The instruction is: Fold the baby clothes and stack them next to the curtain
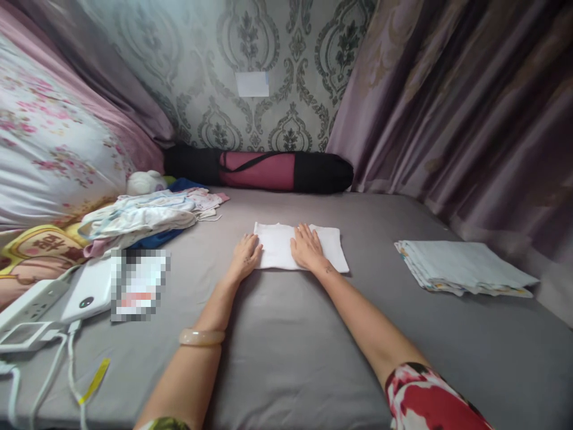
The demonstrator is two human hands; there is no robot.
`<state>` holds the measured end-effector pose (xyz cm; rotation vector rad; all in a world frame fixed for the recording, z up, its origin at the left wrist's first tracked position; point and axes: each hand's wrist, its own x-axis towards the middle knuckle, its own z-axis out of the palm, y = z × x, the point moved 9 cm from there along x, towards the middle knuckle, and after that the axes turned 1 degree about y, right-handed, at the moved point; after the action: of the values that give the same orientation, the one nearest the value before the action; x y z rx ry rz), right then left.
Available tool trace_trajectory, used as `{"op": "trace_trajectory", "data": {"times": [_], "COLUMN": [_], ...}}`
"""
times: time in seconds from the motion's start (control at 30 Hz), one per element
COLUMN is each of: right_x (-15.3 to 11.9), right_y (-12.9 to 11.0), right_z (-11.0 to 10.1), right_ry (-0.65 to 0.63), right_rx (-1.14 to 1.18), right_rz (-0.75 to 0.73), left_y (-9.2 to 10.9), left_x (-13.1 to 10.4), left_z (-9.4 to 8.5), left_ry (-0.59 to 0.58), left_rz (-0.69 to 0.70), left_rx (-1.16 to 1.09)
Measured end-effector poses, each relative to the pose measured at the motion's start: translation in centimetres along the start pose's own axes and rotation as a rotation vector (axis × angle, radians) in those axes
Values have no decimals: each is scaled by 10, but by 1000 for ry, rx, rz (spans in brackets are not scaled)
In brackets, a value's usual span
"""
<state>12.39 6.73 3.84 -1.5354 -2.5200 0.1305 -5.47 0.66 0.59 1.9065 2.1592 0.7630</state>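
Note:
A white folded cloth (pixel 276 248) lies flat on the grey sheet (pixel 286 334) in the middle of the view. My right hand (pixel 307 246) rests on top of it, palm down with the fingers stretched out. At the cloth's left edge is my left hand (pixel 246 257), its fingers lying along the border and partly over it. Neither hand has its fingers wrapped round anything. Part of the cloth is hidden under my right hand.
To the right lies a folded stack of pale cloths (pixel 465 266). Crumpled baby clothes (pixel 143 215) lie at the left. Nearer are a white power bank (pixel 92 286), a power strip (pixel 36 304) and cables. A black and maroon bag (pixel 259 170) lies along the wall.

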Motion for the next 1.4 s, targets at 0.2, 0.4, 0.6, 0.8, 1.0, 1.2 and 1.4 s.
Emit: {"op": "trace_trajectory", "data": {"times": [0.2, 0.4, 0.6, 0.8, 1.0, 1.2, 1.4], "right_x": [1, 3, 11, 13, 10, 18, 20], "right_y": [-17, -14, -30, -55, -54, -66, -88], "right_z": [24, 25, 19, 27, 29, 24, 31], "right_ry": [-65, -97, -90, -46, -23, -56, -9], "right_rx": [50, 35, 62, 77, 73, 98, 118], "right_rz": [-33, -29, -9, -52, -49, -45, -69], "left_y": [-7, -9, -10, -13, -22, -27, -32], "left_x": [-2, -2, 0, 1, 3, 4, 3], "left_z": [-5, -13, -19, -20, -19, -20, -24], "left_ry": [43, 54, 109, 144, 193, 234, 235], "left_rz": [-60, -87, -69, -48, -76, -72, -139], "left_rx": [52, 68, 29, -13, -96, -151, -195]}}
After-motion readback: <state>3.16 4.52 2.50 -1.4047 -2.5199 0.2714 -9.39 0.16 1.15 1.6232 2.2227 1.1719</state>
